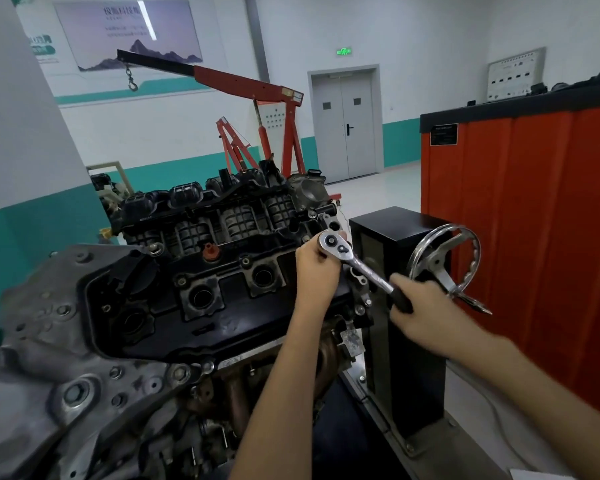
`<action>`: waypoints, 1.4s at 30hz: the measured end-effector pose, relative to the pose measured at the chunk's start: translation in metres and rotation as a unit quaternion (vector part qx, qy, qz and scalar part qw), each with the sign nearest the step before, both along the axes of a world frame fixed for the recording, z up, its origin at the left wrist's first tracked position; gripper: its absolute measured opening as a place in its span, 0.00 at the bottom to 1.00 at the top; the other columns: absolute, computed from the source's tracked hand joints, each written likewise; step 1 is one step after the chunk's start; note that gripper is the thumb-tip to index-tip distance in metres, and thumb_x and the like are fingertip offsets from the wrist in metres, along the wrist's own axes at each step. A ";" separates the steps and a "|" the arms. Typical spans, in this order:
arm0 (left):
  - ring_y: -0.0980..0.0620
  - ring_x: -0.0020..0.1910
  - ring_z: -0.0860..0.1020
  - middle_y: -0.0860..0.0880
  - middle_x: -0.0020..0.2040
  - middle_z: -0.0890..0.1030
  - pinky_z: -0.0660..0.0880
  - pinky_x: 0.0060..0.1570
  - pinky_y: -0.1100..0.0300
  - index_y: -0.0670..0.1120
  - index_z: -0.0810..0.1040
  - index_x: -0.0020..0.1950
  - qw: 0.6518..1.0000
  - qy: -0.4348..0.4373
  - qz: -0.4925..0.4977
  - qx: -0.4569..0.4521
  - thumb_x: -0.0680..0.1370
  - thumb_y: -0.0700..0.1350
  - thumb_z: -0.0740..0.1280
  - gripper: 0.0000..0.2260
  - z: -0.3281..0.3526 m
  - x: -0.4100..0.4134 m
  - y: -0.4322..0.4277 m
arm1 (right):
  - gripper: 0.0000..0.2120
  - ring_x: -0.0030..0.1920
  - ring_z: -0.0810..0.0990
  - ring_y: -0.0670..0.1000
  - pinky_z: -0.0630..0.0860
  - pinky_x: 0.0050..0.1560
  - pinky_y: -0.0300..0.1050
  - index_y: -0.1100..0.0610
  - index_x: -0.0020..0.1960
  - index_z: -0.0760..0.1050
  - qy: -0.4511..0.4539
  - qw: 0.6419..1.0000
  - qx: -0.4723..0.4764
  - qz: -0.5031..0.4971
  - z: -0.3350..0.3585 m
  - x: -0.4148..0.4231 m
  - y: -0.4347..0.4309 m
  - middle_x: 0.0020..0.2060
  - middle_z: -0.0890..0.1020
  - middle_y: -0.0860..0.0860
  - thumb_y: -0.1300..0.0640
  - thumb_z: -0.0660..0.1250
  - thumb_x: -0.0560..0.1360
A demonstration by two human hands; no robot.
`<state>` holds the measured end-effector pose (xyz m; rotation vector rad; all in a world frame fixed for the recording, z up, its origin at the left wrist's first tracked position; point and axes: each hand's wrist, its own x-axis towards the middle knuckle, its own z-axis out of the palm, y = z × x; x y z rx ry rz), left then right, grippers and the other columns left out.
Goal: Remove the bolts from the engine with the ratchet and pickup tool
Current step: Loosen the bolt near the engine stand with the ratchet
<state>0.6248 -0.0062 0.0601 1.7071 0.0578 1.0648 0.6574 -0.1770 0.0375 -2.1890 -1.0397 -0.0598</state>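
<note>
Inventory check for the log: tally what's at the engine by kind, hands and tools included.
hands: 2, left hand and right hand
ratchet: 1
engine: 1
handwheel: 1
total: 5

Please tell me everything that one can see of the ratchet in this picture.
The ratchet looks like polished chrome metal, with a rounded head that bears a small dark lever, a slim bright shaft and a black grip. It lies slanted: head up-left at the right end of the engine, grip down-right. The left hand holds it at the head, fingers curled round it; the right hand grips the black grip. Whatever sits under the head is hidden.
</note>
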 end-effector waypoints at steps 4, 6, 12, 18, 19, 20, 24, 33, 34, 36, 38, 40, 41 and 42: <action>0.62 0.27 0.62 0.59 0.24 0.65 0.61 0.31 0.68 0.55 0.67 0.24 1.000 -0.017 -0.005 0.004 0.77 0.30 0.64 0.26 0.001 0.002 -0.005 | 0.09 0.26 0.72 0.44 0.69 0.27 0.38 0.53 0.47 0.72 0.177 0.965 0.192 0.012 -0.036 -0.066 0.045 0.31 0.76 0.53 0.66 0.65 0.72; 0.61 0.28 0.59 0.59 0.24 0.62 0.59 0.31 0.68 0.54 0.62 0.27 1.000 -0.020 -0.003 -0.015 0.77 0.30 0.64 0.26 0.002 0.002 -0.006 | 0.07 0.31 0.77 0.49 0.72 0.30 0.39 0.53 0.49 0.71 0.206 0.954 0.218 0.014 -0.039 -0.081 0.063 0.35 0.79 0.54 0.63 0.65 0.73; 0.63 0.26 0.65 0.58 0.22 0.68 0.63 0.31 0.71 0.56 0.70 0.22 0.996 0.063 -0.027 0.058 0.76 0.32 0.64 0.27 0.006 -0.005 0.008 | 0.12 0.25 0.73 0.41 0.68 0.25 0.33 0.52 0.50 0.72 0.062 0.996 0.010 0.065 -0.008 -0.008 0.006 0.31 0.75 0.49 0.67 0.65 0.72; 0.64 0.26 0.69 0.59 0.25 0.74 0.64 0.29 0.73 0.50 0.76 0.33 0.995 0.069 -0.010 0.066 0.74 0.30 0.60 0.18 0.012 -0.009 0.009 | 0.08 0.30 0.73 0.45 0.64 0.28 0.35 0.52 0.51 0.67 -0.242 0.956 -0.164 0.008 0.049 0.057 -0.004 0.31 0.73 0.47 0.60 0.64 0.74; 0.65 0.26 0.69 0.59 0.25 0.75 0.64 0.29 0.73 0.50 0.77 0.33 0.997 0.057 0.001 0.049 0.74 0.30 0.60 0.18 0.010 -0.008 0.008 | 0.09 0.30 0.73 0.46 0.65 0.28 0.37 0.50 0.48 0.66 -0.225 0.963 -0.145 0.000 0.040 0.051 -0.002 0.31 0.73 0.47 0.60 0.65 0.74; 0.65 0.26 0.70 0.59 0.25 0.74 0.65 0.29 0.73 0.52 0.76 0.32 0.998 0.046 0.010 0.039 0.75 0.30 0.60 0.20 0.007 -0.006 0.007 | 0.11 0.30 0.74 0.47 0.67 0.28 0.38 0.48 0.46 0.65 -0.183 0.976 -0.115 -0.005 0.027 0.040 -0.001 0.31 0.74 0.48 0.60 0.65 0.74; 0.64 0.24 0.68 0.61 0.22 0.71 0.63 0.28 0.74 0.56 0.67 0.26 0.998 -0.001 0.035 0.047 0.74 0.28 0.63 0.26 0.000 0.003 -0.001 | 0.12 0.23 0.69 0.41 0.66 0.24 0.35 0.51 0.41 0.68 0.107 0.988 0.114 0.007 -0.030 -0.035 0.015 0.28 0.73 0.50 0.67 0.66 0.72; 0.64 0.25 0.67 0.60 0.22 0.70 0.63 0.30 0.72 0.56 0.67 0.22 0.991 0.031 0.027 0.124 0.74 0.30 0.64 0.27 0.003 0.004 0.011 | 0.14 0.24 0.69 0.42 0.66 0.26 0.34 0.50 0.44 0.73 0.166 0.973 0.149 0.051 -0.030 -0.050 0.029 0.27 0.73 0.49 0.69 0.64 0.71; 0.64 0.25 0.67 0.59 0.22 0.71 0.63 0.30 0.72 0.56 0.69 0.22 0.990 0.047 0.020 0.135 0.73 0.30 0.64 0.26 0.006 0.003 0.012 | 0.16 0.24 0.69 0.41 0.66 0.25 0.33 0.49 0.44 0.72 0.130 0.985 0.097 0.063 -0.021 -0.032 0.014 0.27 0.73 0.48 0.70 0.64 0.71; 0.63 0.26 0.68 0.56 0.24 0.74 0.64 0.30 0.71 0.55 0.73 0.24 0.986 0.065 0.008 0.150 0.70 0.30 0.63 0.22 0.008 0.003 0.014 | 0.14 0.27 0.73 0.45 0.69 0.27 0.37 0.49 0.46 0.72 0.016 0.998 -0.012 0.067 0.005 0.009 -0.007 0.30 0.75 0.51 0.68 0.64 0.72; 0.61 0.28 0.67 0.49 0.28 0.77 0.65 0.31 0.67 0.45 0.78 0.30 0.987 0.073 -0.005 0.141 0.69 0.30 0.62 0.13 0.009 0.003 0.014 | 0.08 0.31 0.76 0.51 0.73 0.32 0.44 0.52 0.48 0.70 -0.119 0.986 -0.106 0.044 0.033 0.040 -0.012 0.32 0.77 0.52 0.64 0.65 0.74; 0.61 0.29 0.66 0.53 0.28 0.75 0.64 0.31 0.67 0.44 0.76 0.30 0.993 0.058 0.005 0.105 0.71 0.29 0.62 0.14 0.006 0.004 0.015 | 0.06 0.31 0.73 0.50 0.67 0.31 0.44 0.52 0.48 0.68 -0.216 0.966 -0.140 0.013 0.043 0.050 -0.007 0.31 0.75 0.49 0.60 0.64 0.74; 0.62 0.28 0.67 0.57 0.26 0.74 0.64 0.31 0.68 0.49 0.73 0.29 0.995 0.044 0.017 0.087 0.72 0.29 0.61 0.18 0.004 0.005 0.015 | 0.07 0.30 0.72 0.49 0.65 0.31 0.42 0.52 0.48 0.68 -0.221 0.967 -0.127 0.001 0.039 0.046 -0.005 0.30 0.73 0.48 0.59 0.64 0.74; 0.63 0.27 0.68 0.59 0.25 0.73 0.64 0.31 0.69 0.53 0.71 0.28 0.996 0.032 0.028 0.076 0.74 0.29 0.62 0.22 0.002 0.006 0.014 | 0.07 0.30 0.71 0.48 0.65 0.30 0.41 0.52 0.48 0.68 -0.197 0.976 -0.097 -0.007 0.029 0.037 -0.004 0.30 0.72 0.48 0.60 0.65 0.73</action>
